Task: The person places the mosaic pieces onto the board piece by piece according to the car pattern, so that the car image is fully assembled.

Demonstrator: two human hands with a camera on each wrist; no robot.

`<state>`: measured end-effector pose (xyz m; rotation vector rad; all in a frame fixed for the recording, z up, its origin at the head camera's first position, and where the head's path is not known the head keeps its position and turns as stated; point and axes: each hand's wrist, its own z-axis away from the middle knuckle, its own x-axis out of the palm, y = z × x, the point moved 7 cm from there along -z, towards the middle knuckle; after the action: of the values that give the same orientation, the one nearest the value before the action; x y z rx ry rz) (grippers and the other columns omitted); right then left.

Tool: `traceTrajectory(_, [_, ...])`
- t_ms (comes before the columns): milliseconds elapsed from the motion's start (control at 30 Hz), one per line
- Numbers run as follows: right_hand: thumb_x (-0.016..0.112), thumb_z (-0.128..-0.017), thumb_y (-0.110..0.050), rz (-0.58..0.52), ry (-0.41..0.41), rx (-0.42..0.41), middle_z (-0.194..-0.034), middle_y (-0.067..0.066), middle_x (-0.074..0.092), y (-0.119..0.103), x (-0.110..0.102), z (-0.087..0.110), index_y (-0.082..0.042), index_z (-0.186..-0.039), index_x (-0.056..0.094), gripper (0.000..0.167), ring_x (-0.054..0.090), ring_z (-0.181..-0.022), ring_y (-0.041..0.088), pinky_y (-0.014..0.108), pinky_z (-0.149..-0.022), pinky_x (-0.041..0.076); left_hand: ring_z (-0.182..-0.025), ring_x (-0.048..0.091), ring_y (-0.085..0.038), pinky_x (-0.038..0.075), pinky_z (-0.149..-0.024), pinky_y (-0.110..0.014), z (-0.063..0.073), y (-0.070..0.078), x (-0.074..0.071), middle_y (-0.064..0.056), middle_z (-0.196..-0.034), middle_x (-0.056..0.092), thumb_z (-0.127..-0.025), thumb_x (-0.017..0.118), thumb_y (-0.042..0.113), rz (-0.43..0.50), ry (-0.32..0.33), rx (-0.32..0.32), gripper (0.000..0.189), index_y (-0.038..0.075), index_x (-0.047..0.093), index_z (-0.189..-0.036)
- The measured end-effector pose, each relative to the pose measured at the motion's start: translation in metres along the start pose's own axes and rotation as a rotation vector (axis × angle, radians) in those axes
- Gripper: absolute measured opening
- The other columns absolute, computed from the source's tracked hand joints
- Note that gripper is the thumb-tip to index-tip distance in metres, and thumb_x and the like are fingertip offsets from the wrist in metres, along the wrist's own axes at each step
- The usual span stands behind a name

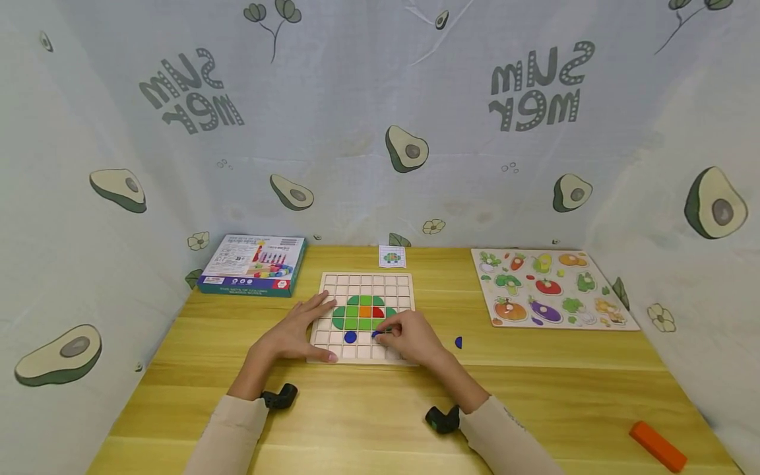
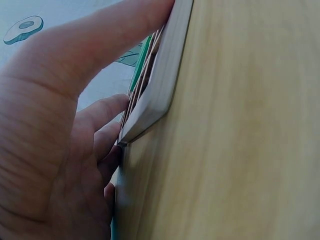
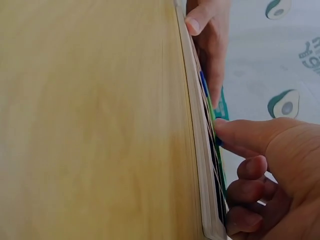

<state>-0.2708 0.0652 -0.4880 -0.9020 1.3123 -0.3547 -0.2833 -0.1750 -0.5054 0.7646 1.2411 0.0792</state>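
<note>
A wooden grid board (image 1: 338, 278) lies on the table, with green, orange and red pieces set into a rounded pattern on it. My left hand (image 1: 295, 332) rests on the board's left side, fingers spread on its surface and thumb at the front edge. Between thumb and fingertips, my right hand (image 1: 410, 336) pinches a small blue piece (image 1: 375, 334) at the board, just below the green pieces (image 1: 358, 323). The fingers cover much of that piece, so its full shape is hidden. A round blue shape (image 1: 350, 337) sits in the grid to its left.
A blue half-circle piece (image 1: 458, 342) lies right of the board. Behind the board is a small pattern card (image 1: 392, 256). A boxed set (image 1: 252, 264) stands back left, a vegetable puzzle board (image 1: 558, 288) back right. An orange block (image 1: 658, 446) lies near the front right.
</note>
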Motion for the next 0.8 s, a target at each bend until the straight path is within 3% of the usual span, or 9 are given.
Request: traceTrajectory(800, [0.079, -0.091, -0.018, -0.011, 0.009, 0.013, -0.054, -0.004, 0.041, -0.0005, -0.0019, 0.0027, -0.015, -0.095, 0.083, 0.006, 0.037, -0.048, 0.010, 0.020, -0.046, 0.023, -0.161, 0.013, -0.035, 0.008, -0.129, -0.062, 0.0011, 0.0014, -0.0011, -0.006, -0.175, 0.014, -0.067, 0.085, 0.067, 0.000, 0.001, 0.010, 0.118, 0.024, 0.033, -0.163])
